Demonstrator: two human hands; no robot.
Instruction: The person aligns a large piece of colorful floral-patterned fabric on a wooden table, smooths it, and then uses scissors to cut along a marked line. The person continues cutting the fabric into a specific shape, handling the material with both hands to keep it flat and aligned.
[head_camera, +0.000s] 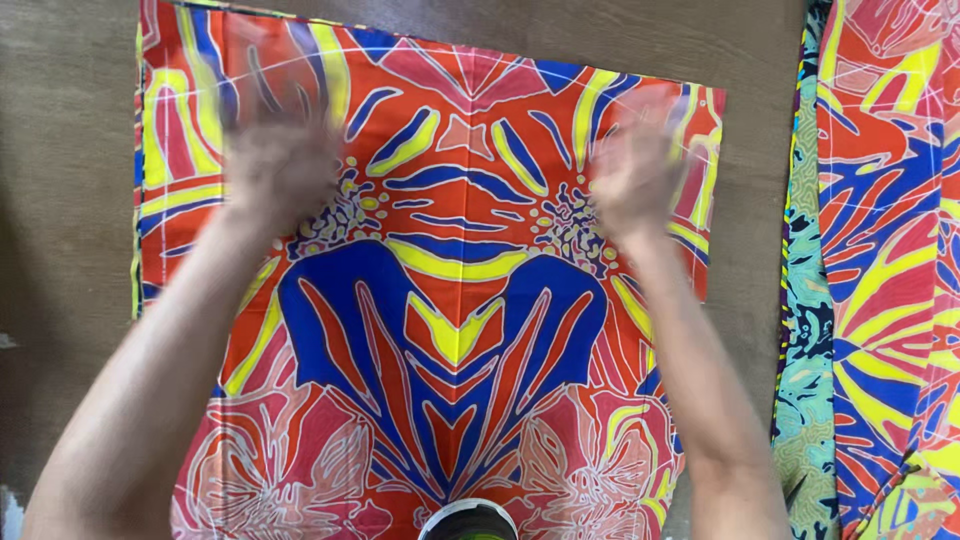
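Head view: patterned cloth lies under both blurred hands; fingers' state unclear.

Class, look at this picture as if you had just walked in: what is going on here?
A person reaches both bare arms forward over a bright printed cloth in red, blue and yellow, spread flat on a brown surface. The left hand and right hand are over its far half, both blurred, so whether the fingers grip the fabric cannot be told. More patterned fabric lies to the right, apart from the spread cloth. A small round object shows at the bottom edge.
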